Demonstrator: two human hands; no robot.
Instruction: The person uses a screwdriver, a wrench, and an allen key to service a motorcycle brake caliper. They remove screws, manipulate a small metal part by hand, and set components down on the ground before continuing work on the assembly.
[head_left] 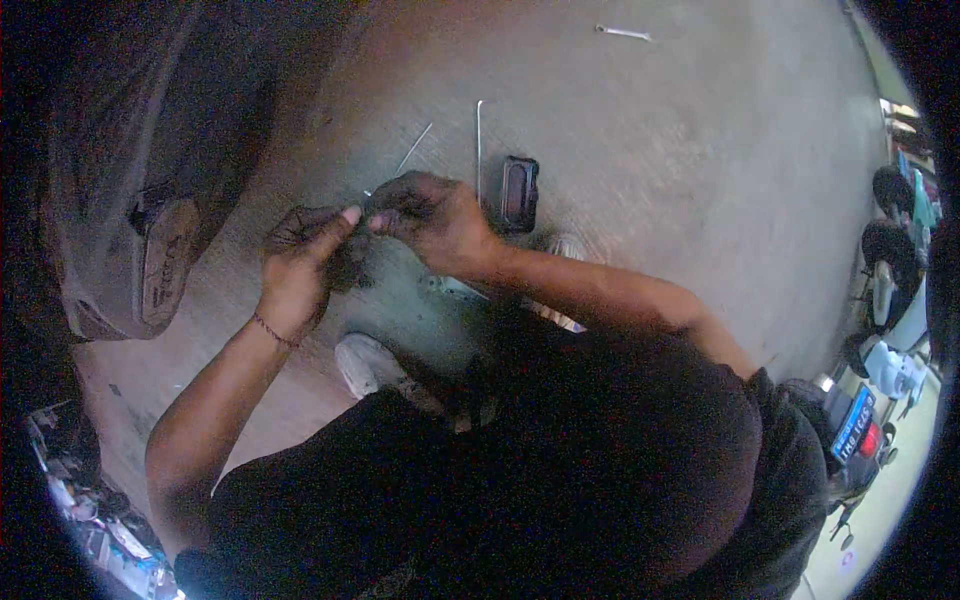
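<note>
Just above the concrete floor (650,150), both hands meet close together over a small dark part (352,262), which is too blurred to identify. The left hand (300,265) is closed around this part from the left side, with the thumb stretched up toward the other hand. The right hand (435,220) is bent over it from the right, and its fingertips (385,215) pinch something thin at the top of the part; I cannot tell what exactly. A thin bracelet (273,331) is on the left wrist. On the floor just to the right of the right hand lies a small dark rectangular case (519,193), and beside it a long thin metal rod (479,140) points to the far side. Another short rod (414,148) lies tilted to the left of it, and a small metal tool (624,33) rests well apart at the far side. Near, below the hands, a white shoe (362,362) is visible. At the left stands a large dark tyre (160,260).
</note>
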